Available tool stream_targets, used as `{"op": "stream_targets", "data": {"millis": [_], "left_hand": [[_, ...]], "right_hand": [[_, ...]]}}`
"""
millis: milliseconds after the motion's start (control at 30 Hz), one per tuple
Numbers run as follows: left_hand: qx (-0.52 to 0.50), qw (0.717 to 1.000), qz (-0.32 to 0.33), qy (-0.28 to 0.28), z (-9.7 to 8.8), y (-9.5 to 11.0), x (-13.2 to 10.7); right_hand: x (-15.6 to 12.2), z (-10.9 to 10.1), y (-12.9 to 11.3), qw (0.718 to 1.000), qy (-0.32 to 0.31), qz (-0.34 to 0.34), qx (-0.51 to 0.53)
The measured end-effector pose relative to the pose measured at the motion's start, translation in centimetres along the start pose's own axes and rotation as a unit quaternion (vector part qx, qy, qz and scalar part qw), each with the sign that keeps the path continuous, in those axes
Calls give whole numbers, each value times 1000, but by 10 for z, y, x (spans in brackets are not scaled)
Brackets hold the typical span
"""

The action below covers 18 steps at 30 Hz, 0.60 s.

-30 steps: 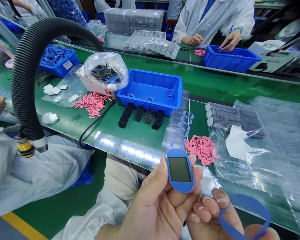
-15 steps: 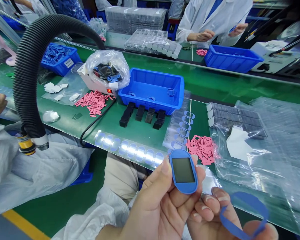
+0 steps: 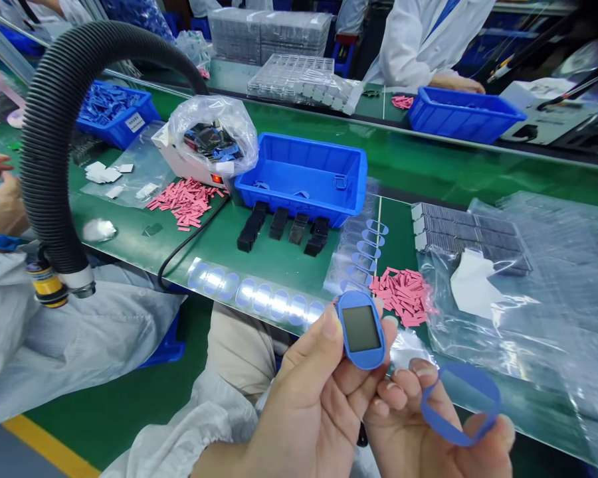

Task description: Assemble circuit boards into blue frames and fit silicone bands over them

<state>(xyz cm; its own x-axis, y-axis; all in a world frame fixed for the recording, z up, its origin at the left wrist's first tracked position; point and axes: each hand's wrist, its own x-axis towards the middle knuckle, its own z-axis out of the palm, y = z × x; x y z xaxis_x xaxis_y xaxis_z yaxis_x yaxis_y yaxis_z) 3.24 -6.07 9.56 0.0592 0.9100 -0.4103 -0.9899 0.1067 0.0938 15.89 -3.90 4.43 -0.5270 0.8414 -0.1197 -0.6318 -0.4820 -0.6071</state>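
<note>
- Within the left hand (image 3: 309, 405): a blue oval casing (image 3: 361, 330) with a dark window, pinched at its rim – likely light and stiff, best held by the edge.
- At the right hand (image 3: 418, 431): a thin blue loop (image 3: 453, 439), pinched between fingertips and thumb – likely soft, floppy.
- Just beyond: pink strips (image 3: 403, 297) on a green belt (image 3: 279, 262).

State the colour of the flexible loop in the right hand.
Blue: the loop shows best in the head view.
</note>
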Motion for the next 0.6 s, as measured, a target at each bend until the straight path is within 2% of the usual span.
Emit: {"op": "stream_targets", "data": {"millis": [267,400,500,600], "left_hand": [[22,999,1,-27,3,0,0],[25,999,-2,-45,0,0,0],[29,998,-4,-52,0,-1,1],[28,998,-2,-47,4,-2,2]], "right_hand": [[6,9,1,1000,5,-8,24],[9,17,0,999,38,-33,5],[9,17,-1,998,56,-42,-11],[6,13,-1,999,41,-21,6]]}}
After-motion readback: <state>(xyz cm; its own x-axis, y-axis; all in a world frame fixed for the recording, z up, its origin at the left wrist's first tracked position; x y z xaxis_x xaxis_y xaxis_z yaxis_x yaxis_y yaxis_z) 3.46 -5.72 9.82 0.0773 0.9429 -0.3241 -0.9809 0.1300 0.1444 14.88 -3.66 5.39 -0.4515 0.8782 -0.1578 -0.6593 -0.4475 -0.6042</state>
